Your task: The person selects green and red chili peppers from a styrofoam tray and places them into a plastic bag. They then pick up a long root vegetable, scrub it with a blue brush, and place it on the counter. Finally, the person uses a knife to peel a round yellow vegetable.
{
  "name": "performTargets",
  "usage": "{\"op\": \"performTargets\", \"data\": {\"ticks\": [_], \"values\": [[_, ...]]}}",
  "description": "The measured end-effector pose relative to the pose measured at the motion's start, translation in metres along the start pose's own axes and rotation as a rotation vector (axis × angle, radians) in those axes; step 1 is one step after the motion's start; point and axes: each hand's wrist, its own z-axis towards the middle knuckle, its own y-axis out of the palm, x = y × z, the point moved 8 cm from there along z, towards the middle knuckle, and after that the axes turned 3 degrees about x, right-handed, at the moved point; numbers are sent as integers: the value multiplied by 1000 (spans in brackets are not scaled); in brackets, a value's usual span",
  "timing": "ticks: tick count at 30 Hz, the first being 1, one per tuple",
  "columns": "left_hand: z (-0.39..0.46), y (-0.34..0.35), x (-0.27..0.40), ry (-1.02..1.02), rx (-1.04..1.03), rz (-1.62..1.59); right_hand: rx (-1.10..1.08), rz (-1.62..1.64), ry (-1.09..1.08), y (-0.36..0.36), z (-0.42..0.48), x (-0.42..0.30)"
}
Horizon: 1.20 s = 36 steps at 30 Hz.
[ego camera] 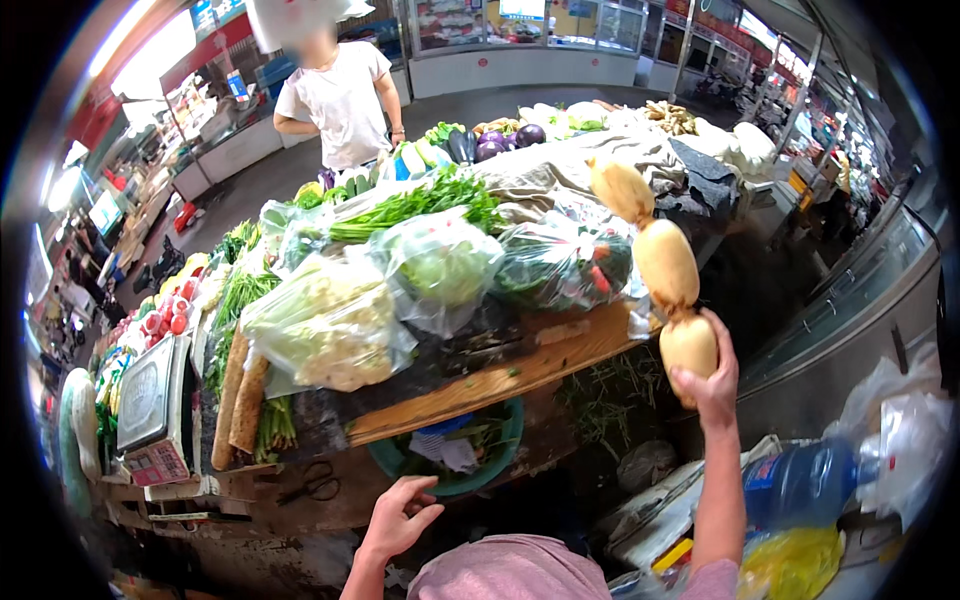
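My right hand (709,375) grips the lower end of a lotus root (666,262) made of three linked segments. The root stands tilted up, its far end over the stall. My left hand (403,514) holds nothing, its fingers loosely bent and apart, just in front of a green plastic basin (513,442) with leafy scraps. Before me on the wooden stall board (480,405) lie a bagged cauliflower (322,322), a bagged pale green vegetable (442,262) and a bag of green and red vegetables (566,262).
A weighing scale (154,397) stands at the left beside long brown roots (244,397). Scissors (311,484) lie below the board. A blue water jug (799,480) and a yellow plastic bag (795,562) are at lower right. A person (341,97) stands across the stall.
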Motion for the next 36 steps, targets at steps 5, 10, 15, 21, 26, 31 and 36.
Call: {"op": "performTargets", "data": {"ticks": [5,10,15,21,26,31,36], "values": [[78,70,77,138,18,41,-47,-163,-91,0,162,69],[142,82,108,158,239,237,-181,-444,-423,81,266,88],[177,79,116,171,318,403,-301,-711,-743,150,275,122],[170,74,104,19,289,201,-346,-443,-604,143,254,160],[132,70,94,141,450,335,-107,-181,-213,59,150,122],[84,82,82,285,697,434,-674,-396,-666,165,25,18],[33,89,1,83,653,508,-466,-496,-575,155,5,47]]}}
